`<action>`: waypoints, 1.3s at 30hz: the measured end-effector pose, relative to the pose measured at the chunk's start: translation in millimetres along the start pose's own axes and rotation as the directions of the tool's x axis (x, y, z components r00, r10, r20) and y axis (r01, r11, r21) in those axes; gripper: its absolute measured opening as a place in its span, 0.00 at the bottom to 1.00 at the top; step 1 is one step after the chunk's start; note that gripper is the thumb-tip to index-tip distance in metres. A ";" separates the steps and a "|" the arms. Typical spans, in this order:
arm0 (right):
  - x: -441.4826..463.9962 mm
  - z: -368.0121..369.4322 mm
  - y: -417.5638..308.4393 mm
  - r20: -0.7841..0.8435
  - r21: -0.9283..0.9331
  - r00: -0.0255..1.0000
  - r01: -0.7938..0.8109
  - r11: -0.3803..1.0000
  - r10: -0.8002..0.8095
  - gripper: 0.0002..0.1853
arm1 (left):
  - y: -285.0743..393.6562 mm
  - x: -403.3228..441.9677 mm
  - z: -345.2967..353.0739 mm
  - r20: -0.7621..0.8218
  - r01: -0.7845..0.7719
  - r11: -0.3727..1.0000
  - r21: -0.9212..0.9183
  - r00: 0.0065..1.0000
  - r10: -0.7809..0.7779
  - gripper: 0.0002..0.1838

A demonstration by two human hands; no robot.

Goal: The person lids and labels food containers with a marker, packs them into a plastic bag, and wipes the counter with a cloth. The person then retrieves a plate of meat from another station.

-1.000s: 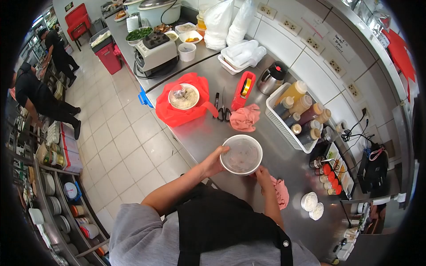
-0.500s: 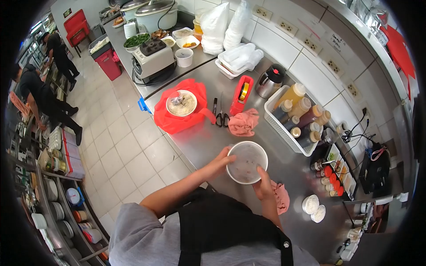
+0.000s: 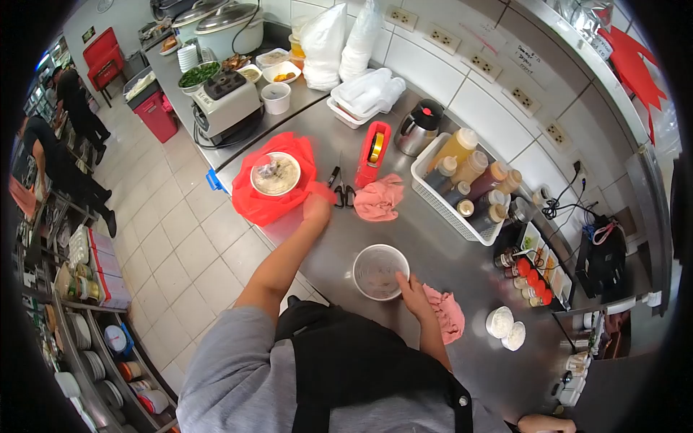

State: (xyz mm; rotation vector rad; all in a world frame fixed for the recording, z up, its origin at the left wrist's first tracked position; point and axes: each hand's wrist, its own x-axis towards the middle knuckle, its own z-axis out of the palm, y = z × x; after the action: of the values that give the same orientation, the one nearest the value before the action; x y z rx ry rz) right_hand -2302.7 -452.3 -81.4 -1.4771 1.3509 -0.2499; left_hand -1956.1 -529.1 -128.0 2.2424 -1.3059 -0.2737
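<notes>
In the head view, my right hand (image 3: 416, 296) grips the right rim of a white round bowl (image 3: 380, 273) on or just above the steel counter. Its inside looks greyish, with small marks. My left hand (image 3: 317, 208) reaches to the right edge of a red plastic bag (image 3: 249, 206); its fingers are hidden by the plastic. Inside the opened bag sits a white tub (image 3: 277, 173) of pale food with a small clear packet on top. Beside my left hand lie black scissors (image 3: 343, 193) and a marker (image 3: 333, 175). A pink cloth (image 3: 444, 315) lies by my right wrist.
Along the wall are a red tape dispenser (image 3: 373, 155), a steel jug (image 3: 420, 127) and a white basket (image 3: 462, 224) of sauce bottles. Two small white cups (image 3: 499, 322) stand at right. Another person's arm (image 3: 546, 423) shows at bottom right; co-workers (image 3: 61, 162) stand at left.
My left hand has let go of the bowl and moved up and left to the red bag. The bowl stays in my right hand. The whole view has shifted slightly.
</notes>
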 end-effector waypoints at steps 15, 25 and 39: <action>-12.7 14.4 -160.0 -0.411 -0.276 0.639 0.593 0.757 -0.650 0.10 | 139.5 -126.0 -154.6 -0.260 -0.510 0.374 -0.775 0.796 0.546 0.21; -20.2 -23.4 -147.3 -0.176 0.874 0.944 0.281 0.396 -0.280 0.22 | 139.6 -188.0 -127.5 0.551 0.495 0.297 -0.816 0.513 0.659 0.27; 8.6 45.0 -85.9 -0.221 0.509 0.937 0.348 0.787 -0.271 0.14 | 42.0 -185.4 -34.2 0.372 0.259 0.697 -0.669 0.928 0.012 0.16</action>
State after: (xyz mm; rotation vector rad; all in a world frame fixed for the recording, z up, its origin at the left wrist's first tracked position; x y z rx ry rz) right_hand -2216.1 -453.0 -37.0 -1.1944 1.0091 -0.8924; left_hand -2068.1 -375.8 -92.8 1.6316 -0.9532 -1.0838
